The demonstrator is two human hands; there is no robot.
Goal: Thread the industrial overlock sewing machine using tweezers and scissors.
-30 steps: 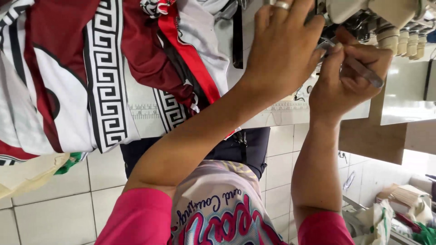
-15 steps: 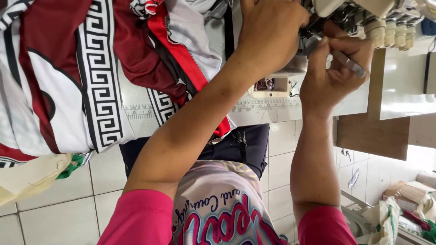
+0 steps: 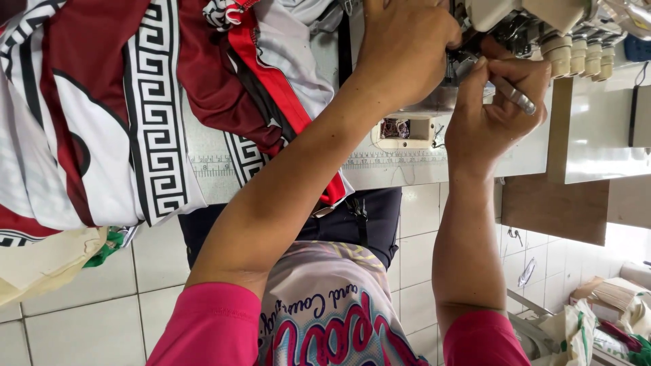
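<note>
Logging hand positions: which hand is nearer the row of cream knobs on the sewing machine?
Right. The right hand, holding tweezers, sits just beside the knobs; the left hand is farther away, on its other side.

Count by kind: two hands, left hand (image 3: pixel 407 51) and right hand (image 3: pixel 498 112); one pair of metal tweezers (image 3: pixel 513 96); one sewing machine (image 3: pixel 515 20); four cream tension knobs (image 3: pixel 576 54); one pile of printed garments (image 3: pixel 135 108).

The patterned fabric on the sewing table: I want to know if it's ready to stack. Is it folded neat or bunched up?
Bunched up. The red, white and black fabric lies in loose, overlapping heaps on the table, draping over its edge.
</note>
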